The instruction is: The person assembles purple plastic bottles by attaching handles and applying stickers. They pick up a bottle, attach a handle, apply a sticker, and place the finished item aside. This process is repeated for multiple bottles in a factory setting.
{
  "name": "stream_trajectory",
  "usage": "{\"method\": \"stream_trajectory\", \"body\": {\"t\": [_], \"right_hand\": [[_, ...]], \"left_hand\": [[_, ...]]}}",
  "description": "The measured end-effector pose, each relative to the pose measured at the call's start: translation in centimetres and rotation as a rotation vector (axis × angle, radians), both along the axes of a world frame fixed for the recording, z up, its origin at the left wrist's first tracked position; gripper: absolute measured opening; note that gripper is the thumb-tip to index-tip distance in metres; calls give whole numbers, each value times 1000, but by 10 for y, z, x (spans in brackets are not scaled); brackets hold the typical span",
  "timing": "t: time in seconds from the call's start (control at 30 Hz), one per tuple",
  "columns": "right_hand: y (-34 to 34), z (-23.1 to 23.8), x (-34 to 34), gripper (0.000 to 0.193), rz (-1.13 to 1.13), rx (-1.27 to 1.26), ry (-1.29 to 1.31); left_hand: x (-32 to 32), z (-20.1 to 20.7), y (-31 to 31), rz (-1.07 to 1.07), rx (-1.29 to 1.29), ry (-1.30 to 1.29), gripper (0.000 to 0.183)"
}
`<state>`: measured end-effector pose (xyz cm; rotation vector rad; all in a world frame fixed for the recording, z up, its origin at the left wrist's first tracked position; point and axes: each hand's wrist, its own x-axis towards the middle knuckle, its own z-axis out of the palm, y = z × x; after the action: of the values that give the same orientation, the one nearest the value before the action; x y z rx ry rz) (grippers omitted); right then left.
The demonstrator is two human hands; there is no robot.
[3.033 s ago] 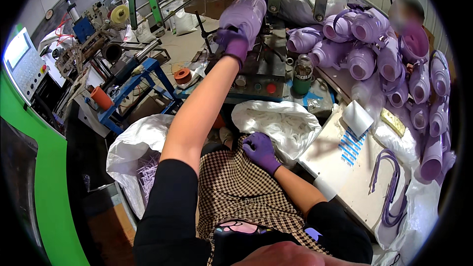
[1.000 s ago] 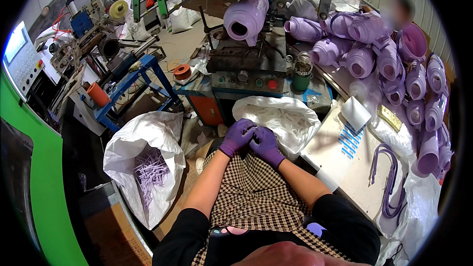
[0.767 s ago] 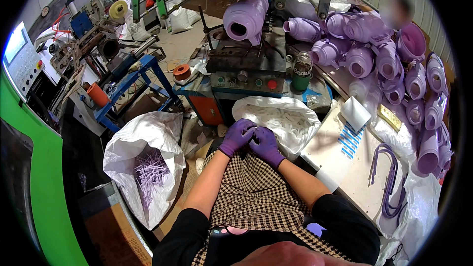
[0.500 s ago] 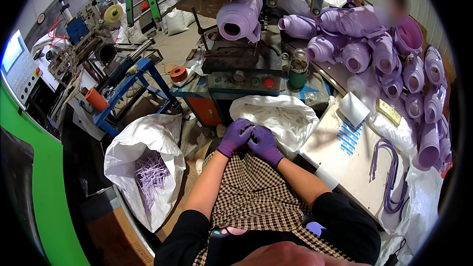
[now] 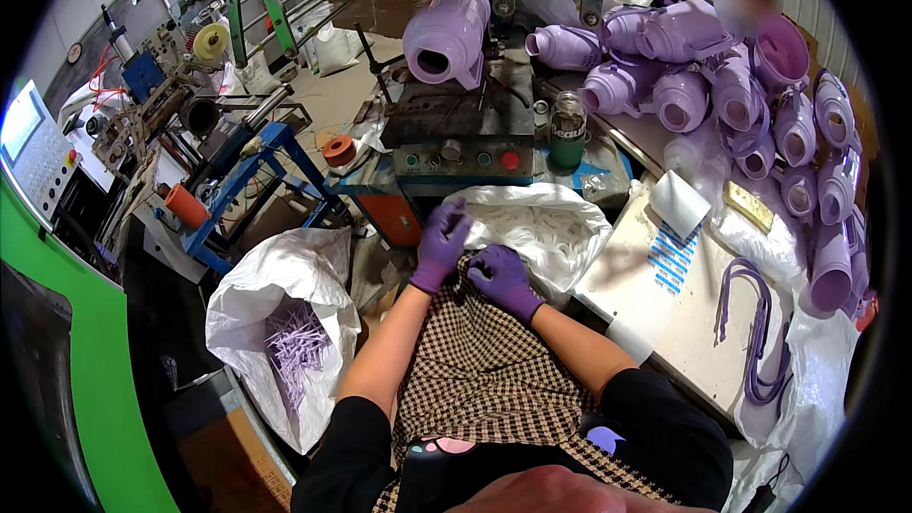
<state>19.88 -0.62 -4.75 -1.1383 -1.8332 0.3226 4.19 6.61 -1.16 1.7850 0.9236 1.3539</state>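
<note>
My left hand [image 5: 443, 245], in a purple glove, is raised beside the left rim of a white sack [image 5: 594, 247] of pale pieces. Its fingers look stretched and slightly apart, with nothing visible in them. Lower and to the right, my right hand [image 5: 505, 281], gloved alike, rests over the checked apron [image 5: 475, 361] on my lap. Its fingers are curled in; whatever they hold is hidden. Beyond both hands, a purple plastic jug shell [image 5: 456, 28] lies on its side on the machine [image 5: 446, 119], open end toward me.
At my left stands a white sack [image 5: 237, 304] holding thin purple sticks [image 5: 297, 337]. Many purple jug shells [image 5: 679, 100] are piled at the right. The white table [image 5: 646, 323] bears purple straps [image 5: 750, 342], a white roll [image 5: 678, 204] and blue labels. A glass jar [image 5: 568, 133] stands beside the machine.
My hands, together before, have parted. The left one has moved up and away, its fingers stretching out; the right one stays near the same spot. The view has shifted slightly.
</note>
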Motion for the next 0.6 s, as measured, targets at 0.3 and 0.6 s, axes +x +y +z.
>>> {"method": "stream_trajectory", "body": {"t": [0.3, 0.6], "right_hand": [[-4, 6, 2, 13, -10, -49, 46], [-32, 19, 66, 14, 25, 37, 417]], "left_hand": [[57, 188, 112, 424, 218, 75, 66], [73, 172, 67, 405, 290, -702, 45]]}}
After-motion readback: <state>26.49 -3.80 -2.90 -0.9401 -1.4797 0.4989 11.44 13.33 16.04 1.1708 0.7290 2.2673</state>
